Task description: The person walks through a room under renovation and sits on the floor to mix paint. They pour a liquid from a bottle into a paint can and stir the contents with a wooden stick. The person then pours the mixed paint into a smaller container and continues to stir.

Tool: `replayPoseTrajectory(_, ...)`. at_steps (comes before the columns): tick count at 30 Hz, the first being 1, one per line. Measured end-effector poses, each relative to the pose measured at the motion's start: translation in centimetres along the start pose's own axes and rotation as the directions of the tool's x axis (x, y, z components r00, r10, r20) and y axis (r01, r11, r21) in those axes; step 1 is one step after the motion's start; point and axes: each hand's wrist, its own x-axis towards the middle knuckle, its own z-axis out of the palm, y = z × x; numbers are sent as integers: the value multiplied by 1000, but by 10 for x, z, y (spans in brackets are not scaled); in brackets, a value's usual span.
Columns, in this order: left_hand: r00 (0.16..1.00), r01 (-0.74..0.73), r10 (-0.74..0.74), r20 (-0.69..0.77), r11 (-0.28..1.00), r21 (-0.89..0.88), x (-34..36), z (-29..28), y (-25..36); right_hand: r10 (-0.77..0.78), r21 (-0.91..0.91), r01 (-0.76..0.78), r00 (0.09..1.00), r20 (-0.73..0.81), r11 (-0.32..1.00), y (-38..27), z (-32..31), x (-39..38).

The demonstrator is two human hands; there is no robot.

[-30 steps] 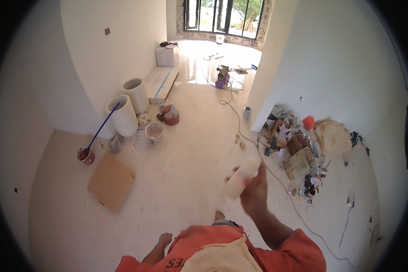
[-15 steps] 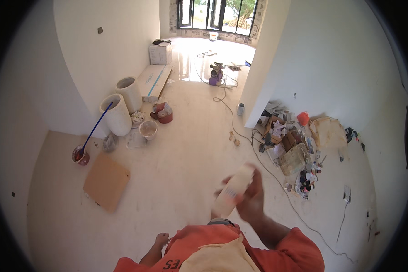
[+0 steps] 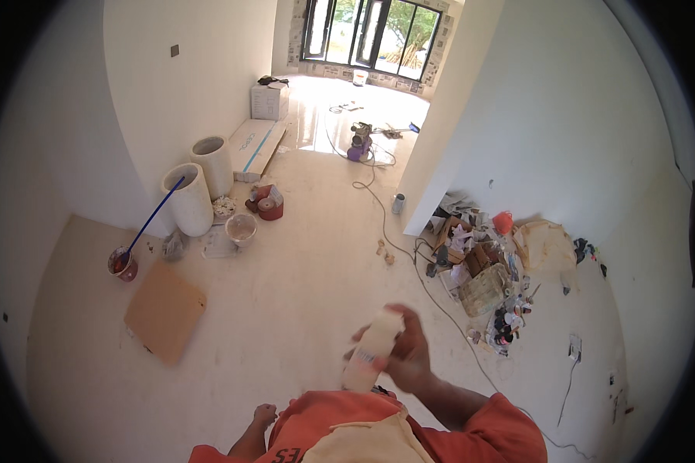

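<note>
above the floor, just ahead of the orange shirt, a pale oblong block is gripped by the right hand, its fingers bent around the sides; small print on the block is too blurred to be read. the left hand is held low, partly curled; whether anything is grasped cannot be told. leftward, pale cylinders, a bucket and a brown board are noted. floor on the right is obstructed by heaped clutter and a cable. lettering is borne by the shirt and by a blue-striped flat box.
</note>
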Motion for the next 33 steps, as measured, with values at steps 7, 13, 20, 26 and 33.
replayPoseTrajectory(7, 998, -39, 34, 48, 994, 106, 0, -1, -13, -120, -192, 106, 991, -66, 976, 11, 11, -16)
replayPoseTrajectory(13, 998, -44, 42, 50, 998, 50, 4, -3, -2, -228, 123, 289, 904, -361, 949, -28, -8, 28)
replayPoseTrajectory(20, 999, -24, 24, 34, 999, 21, 6, -3, -24, -58, 33, 64, 988, -144, 997, -18, 15, 5)
replayPoseTrajectory(26, 1000, -13, 13, 27, 1000, -2, -4, -2, -14, -85, 141, 121, 967, -240, 983, -20, 6, 27)
replayPoseTrajectory(33, 1000, -19, 19, 16, 999, 42, 0, -4, -42, 12, 89, 0, 991, -135, 996, -4, 13, 25)
